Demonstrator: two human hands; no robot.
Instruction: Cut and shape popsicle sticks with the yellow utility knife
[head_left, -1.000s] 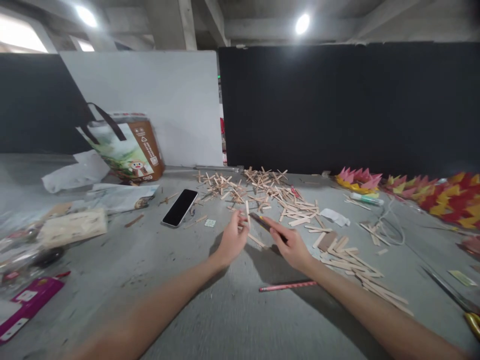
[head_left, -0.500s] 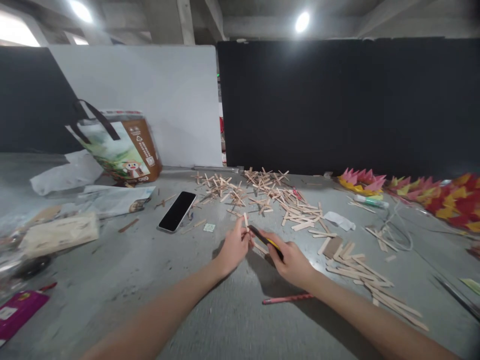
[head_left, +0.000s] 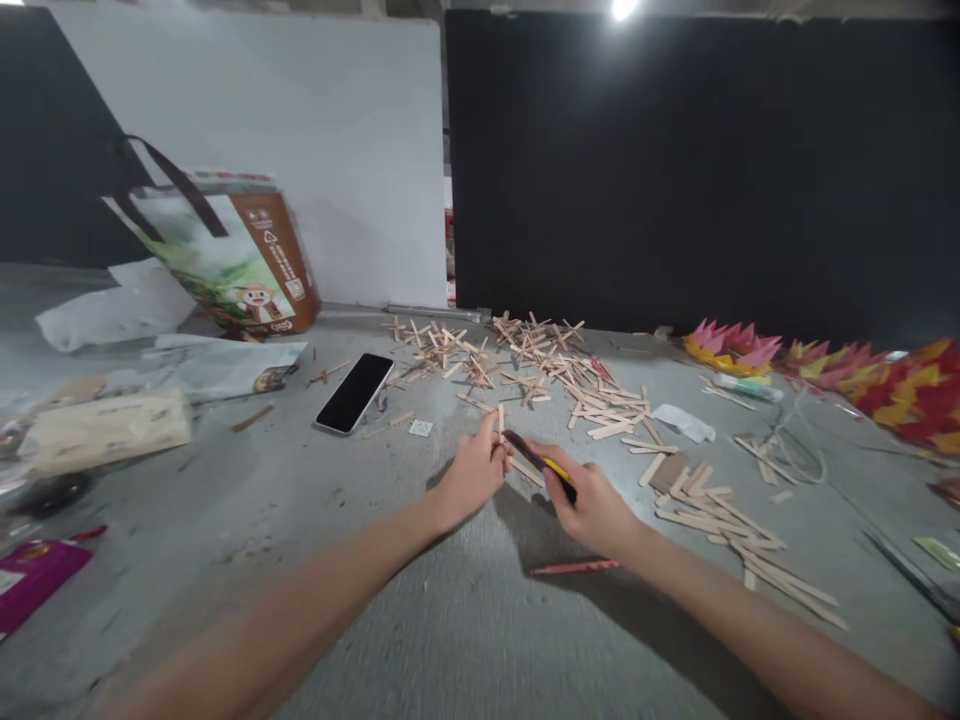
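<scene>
Craft sticks (head_left: 600, 410): pale bare wood, matt. Floor (head_left: 450, 620): grey concrete, rough, dull. Phone (head_left: 354, 392): glossy black glass. Bag (head_left: 232, 260): printed, slight sheen. Cutter (head_left: 544, 465): black and yellow plastic. Folded flowers (head_left: 731, 350): coloured paper, matt.

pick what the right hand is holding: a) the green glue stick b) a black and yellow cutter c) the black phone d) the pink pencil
b: the right hand grips the black and yellow cutter, its tip at the small wooden stick in the left hand.

The left hand (head_left: 471, 472) has closed onto the knife (head_left: 541, 465) tip (stick (head_left: 500, 420) pinched).
</scene>
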